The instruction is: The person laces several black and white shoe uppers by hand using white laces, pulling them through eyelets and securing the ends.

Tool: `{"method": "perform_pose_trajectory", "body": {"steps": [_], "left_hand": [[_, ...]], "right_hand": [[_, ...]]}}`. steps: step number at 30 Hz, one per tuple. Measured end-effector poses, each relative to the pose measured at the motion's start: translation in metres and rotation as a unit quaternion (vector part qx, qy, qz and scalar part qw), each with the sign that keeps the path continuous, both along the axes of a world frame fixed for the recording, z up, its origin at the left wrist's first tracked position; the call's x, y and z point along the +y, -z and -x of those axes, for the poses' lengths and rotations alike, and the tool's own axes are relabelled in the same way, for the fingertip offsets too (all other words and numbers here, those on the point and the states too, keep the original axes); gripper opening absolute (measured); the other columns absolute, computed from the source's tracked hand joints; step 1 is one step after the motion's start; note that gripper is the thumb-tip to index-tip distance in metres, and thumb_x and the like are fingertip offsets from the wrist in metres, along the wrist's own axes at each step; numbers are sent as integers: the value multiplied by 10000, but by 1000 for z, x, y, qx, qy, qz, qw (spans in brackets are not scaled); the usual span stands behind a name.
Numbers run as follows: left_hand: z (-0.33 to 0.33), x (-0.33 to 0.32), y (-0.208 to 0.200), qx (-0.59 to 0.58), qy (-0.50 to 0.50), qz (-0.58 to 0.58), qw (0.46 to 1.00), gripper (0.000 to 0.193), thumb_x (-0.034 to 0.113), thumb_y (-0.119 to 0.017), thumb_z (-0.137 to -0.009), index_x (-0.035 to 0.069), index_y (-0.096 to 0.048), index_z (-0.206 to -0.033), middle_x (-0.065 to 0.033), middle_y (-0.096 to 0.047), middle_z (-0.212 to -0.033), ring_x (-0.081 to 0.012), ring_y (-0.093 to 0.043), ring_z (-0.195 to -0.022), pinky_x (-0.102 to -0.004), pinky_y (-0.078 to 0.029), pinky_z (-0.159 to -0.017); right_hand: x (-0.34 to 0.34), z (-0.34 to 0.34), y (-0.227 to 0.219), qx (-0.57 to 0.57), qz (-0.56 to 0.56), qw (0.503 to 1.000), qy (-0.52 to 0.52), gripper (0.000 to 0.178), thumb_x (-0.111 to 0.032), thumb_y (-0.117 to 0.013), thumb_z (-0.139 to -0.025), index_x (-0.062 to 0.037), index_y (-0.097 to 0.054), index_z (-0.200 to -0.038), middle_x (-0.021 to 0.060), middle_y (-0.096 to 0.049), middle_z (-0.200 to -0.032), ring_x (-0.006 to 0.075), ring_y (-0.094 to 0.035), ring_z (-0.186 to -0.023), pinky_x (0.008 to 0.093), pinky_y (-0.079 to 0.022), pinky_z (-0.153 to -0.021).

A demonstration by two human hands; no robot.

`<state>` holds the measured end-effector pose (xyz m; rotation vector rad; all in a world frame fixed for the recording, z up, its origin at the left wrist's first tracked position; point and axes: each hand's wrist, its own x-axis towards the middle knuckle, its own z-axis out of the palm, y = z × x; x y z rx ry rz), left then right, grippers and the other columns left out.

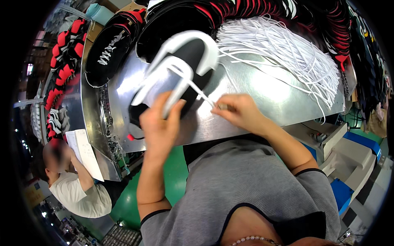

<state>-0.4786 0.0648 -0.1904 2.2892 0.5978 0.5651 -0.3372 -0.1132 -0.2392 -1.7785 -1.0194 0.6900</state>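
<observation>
A black and white shoe upper (197, 53), smeared by motion, is tilted above the metal table. My left hand (158, 123) is closed on its near side, thumb and fingers gripping the edge. From the upper a white shoelace (201, 93) runs taut to my right hand (240, 110). The fingers of that hand are pinched on the lace end; a small dark thing shows at the fingertips, too small to name. Behind and right of the hands lies a large bundle of white shoelaces (283, 57), with loose strands hanging toward the table's near edge.
Rows of black and red shoe uppers (246, 9) line the table's far edge. A laced black upper (107, 57) lies at the left. The shiny metal table (262, 110) ends close before me. A person (80, 192) with papers sits at lower left; grey-blue bins (349, 164) stand right.
</observation>
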Motion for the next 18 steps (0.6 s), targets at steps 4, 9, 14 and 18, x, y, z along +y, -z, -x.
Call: {"method": "perform_pose_trajectory", "body": {"steps": [4,9,14,18], "left_hand": [[2,24,-50,-71,-70,-26,995,193,81,-745,-867,-1,-684,-1030,16,-639,-783,-57,-531,-712,-230,-445,-620],[-7,11,-61,-48,-57,-10,997,196,121,-769,-851,30,-688,-1005,33,-612,-717,-50,-494,-625,-223,-401,-564],[-22,-19,21,133,118,-47,983,263,195,-701,-866,41,-655,-1074,-218,-684,-825,-402,-669,-780,-443,-518,-705],[-29,-19,12,250,127,22,960,300,225,-671,-899,21,-647,-1118,-217,-687,-925,-394,-665,-839,-436,-513,-733]], "right_hand": [[-79,6,12,-150,4,987,-58,197,-182,-672,-897,-57,-606,-759,70,-595,-758,290,-587,-675,367,-452,-595],[-148,7,5,65,121,990,-11,154,-143,-770,-821,-20,-677,-829,71,-575,-734,176,-534,-665,320,-415,-590],[-84,-7,-7,154,-13,987,30,147,-120,-765,-842,-8,-719,-924,30,-668,-861,98,-575,-781,236,-442,-683],[-14,-32,-8,207,-114,969,69,163,-100,-750,-853,6,-731,-976,23,-702,-888,61,-583,-793,216,-459,-709]]}}
